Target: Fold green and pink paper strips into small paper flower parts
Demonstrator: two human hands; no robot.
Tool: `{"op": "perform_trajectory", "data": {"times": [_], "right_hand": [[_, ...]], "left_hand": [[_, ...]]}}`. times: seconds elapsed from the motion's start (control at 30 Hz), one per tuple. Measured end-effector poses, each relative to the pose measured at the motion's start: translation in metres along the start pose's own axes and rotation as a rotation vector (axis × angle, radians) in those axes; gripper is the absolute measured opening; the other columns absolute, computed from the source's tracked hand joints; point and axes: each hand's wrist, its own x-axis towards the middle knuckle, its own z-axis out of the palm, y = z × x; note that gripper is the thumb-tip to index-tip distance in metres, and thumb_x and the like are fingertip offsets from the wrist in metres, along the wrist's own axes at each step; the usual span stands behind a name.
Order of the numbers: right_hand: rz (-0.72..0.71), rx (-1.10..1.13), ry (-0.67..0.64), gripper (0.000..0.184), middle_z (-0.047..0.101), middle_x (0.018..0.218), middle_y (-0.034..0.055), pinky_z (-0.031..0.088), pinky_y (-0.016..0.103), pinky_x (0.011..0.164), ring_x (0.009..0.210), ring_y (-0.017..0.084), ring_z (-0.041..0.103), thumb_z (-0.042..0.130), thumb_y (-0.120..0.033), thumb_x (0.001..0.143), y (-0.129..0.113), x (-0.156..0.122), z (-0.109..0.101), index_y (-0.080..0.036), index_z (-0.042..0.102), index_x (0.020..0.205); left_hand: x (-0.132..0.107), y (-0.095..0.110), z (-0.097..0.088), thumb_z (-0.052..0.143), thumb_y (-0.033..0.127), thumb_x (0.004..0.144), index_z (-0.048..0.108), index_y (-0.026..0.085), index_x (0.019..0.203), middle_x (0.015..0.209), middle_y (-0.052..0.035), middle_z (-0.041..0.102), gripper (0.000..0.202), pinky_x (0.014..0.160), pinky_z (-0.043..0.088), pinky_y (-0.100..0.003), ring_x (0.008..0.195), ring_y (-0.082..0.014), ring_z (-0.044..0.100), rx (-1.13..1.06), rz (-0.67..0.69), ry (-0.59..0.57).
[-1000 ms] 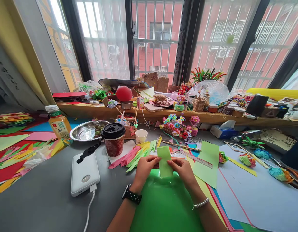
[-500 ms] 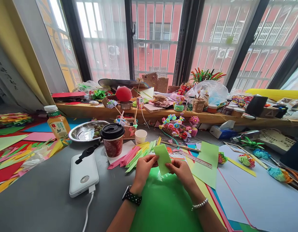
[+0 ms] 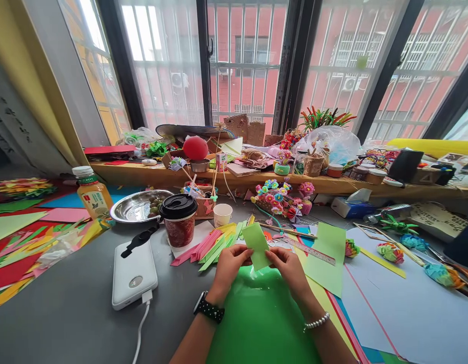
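Note:
Both my hands pinch a small light green paper strip just above a glossy green sheet on the grey table. My left hand, with a black watch on its wrist, grips the strip's lower left edge. My right hand, with a bead bracelet on its wrist, grips the lower right edge. The strip stands tilted, its top leaning left. Folded pink, green and yellow paper strips lie fanned just beyond my left hand.
A white power bank with a cable lies at the left. A lidded cup, a small paper cup, a steel bowl and a juice bottle stand behind. A ruler and coloured sheets lie right.
The strip has tilted from upright to leaning left and been lifted slightly. My hands have stayed in about the same place, still pinching it.

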Motion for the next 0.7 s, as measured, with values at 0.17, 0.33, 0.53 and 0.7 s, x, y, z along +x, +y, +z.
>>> {"op": "perform_trajectory", "data": {"times": [0.17, 0.33, 0.53, 0.7], "right_hand": [[-0.045, -0.079, 0.057, 0.033, 0.063, 0.061, 0.0049, 0.043, 0.027, 0.052, 0.056, 0.017, 0.055, 0.06, -0.047, 0.064, 0.0, 0.001, -0.002, -0.014, 0.065, 0.066], [-0.151, -0.289, 0.117, 0.024, 0.066, 0.067, 0.0052, 0.044, 0.029, 0.057, 0.061, 0.02, 0.057, 0.056, -0.04, 0.07, 0.002, 0.0, -0.003, -0.018, 0.065, 0.07], [-0.603, -0.75, 0.187, 0.023, 0.064, 0.072, 0.0063, 0.044, 0.028, 0.062, 0.069, 0.019, 0.057, 0.042, -0.026, 0.083, 0.007, -0.001, 0.0, -0.018, 0.063, 0.077], [-0.815, -0.947, 0.187, 0.027, 0.062, 0.068, 0.0058, 0.043, 0.026, 0.06, 0.067, 0.017, 0.056, 0.037, -0.02, 0.087, 0.002, -0.003, -0.001, -0.016, 0.062, 0.077]], "left_hand": [[0.001, -0.003, 0.0, 0.067, 0.036, 0.058, 0.064, 0.011, 0.069, 0.065, -0.0038, 0.065, 0.028, 0.064, 0.05, -0.029, 0.062, -0.0169, 0.06, 0.068, 0.042, 0.002], [0.004, -0.005, -0.006, 0.06, 0.029, 0.068, 0.057, 0.013, 0.096, 0.095, -0.0101, 0.062, 0.032, 0.072, 0.048, -0.032, 0.084, -0.0207, 0.059, 0.358, 0.331, 0.141], [-0.005, 0.001, -0.003, 0.057, 0.02, 0.073, 0.046, 0.025, 0.116, 0.115, -0.0055, 0.055, 0.044, 0.097, 0.029, -0.044, 0.113, -0.0225, 0.043, 1.028, 0.989, 0.227], [-0.011, 0.001, 0.003, 0.049, 0.015, 0.079, 0.061, 0.025, 0.089, 0.08, 0.0015, 0.065, 0.018, 0.099, 0.024, -0.044, 0.078, -0.0143, 0.059, 1.207, 1.095, 0.192]]}}
